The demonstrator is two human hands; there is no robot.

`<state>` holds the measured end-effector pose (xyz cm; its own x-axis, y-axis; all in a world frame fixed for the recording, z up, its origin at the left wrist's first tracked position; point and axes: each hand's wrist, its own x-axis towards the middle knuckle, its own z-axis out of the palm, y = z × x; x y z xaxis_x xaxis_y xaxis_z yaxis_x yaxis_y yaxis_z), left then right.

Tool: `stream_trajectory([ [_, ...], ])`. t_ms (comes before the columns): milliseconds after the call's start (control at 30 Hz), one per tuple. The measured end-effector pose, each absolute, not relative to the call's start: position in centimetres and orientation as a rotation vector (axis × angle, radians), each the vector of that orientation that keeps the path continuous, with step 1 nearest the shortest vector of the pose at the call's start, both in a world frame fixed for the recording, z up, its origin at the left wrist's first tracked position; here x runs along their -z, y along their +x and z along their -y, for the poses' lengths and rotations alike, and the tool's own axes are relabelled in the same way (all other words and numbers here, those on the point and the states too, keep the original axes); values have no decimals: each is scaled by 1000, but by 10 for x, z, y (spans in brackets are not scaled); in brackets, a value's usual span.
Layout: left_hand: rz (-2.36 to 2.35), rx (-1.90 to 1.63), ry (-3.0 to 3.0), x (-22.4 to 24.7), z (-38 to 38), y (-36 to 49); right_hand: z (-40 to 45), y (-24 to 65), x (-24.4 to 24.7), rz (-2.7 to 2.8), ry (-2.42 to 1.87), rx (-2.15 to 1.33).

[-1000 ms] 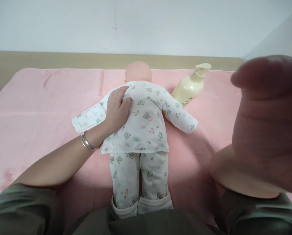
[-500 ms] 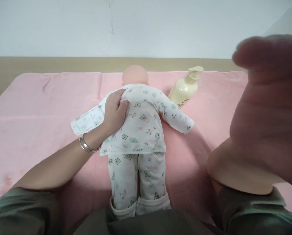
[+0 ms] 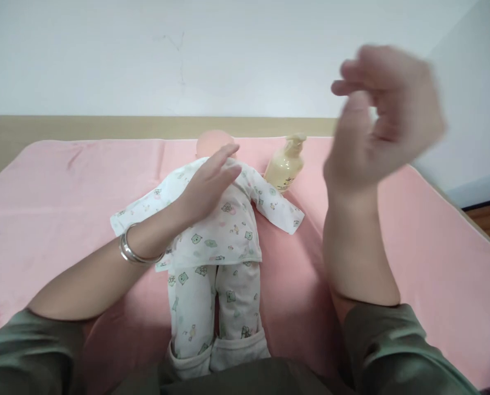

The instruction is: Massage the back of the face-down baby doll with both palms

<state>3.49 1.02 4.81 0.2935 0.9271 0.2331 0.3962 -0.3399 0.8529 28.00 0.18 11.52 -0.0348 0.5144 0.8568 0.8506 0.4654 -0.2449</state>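
Observation:
A baby doll [image 3: 232, 241] in white pyjamas with small printed animals lies lengthways on a pink blanket, its bald head [image 3: 212, 141] at the far end. My left hand [image 3: 212, 184] is over the doll's upper body, fingers stretched out and thumb apart. It holds nothing; whether the palm still touches the shirt I cannot tell. Raised high at the right is my right hand [image 3: 387, 109], slightly blurred, its fingers loosely curled with a gap to the thumb. Nothing shows in it. A pale yellow pump bottle [image 3: 285, 167] leans beside the doll's right-side sleeve.
The pink blanket [image 3: 417, 263] covers the table, and a strip of wooden tabletop [image 3: 84, 127] shows along the back. Behind it stands a white wall [image 3: 105, 55]. A brown wooden surface [image 3: 489, 219] appears at the far right.
My right hand has swung away from close to the camera, turning and curling its fingers. My left hand has moved right and tilted over the doll. The view has shifted slightly.

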Motion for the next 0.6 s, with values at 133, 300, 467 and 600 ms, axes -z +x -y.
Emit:
stream_trajectory([
  [133,-1065,-1004,1854,-62,-48,71,-31,264,-102,1852,-1391,483],
  [300,-1108,-1084,1940,-50,-102,99,-49,256,-84,2005,-1564,226],
  [467,-1040,-1085,1892,-43,-111,105,-50,245,-81,1968,-1658,156],
  [600,-962,-992,1799,-55,-97,96,-50,232,-90,1797,-1906,94],
])
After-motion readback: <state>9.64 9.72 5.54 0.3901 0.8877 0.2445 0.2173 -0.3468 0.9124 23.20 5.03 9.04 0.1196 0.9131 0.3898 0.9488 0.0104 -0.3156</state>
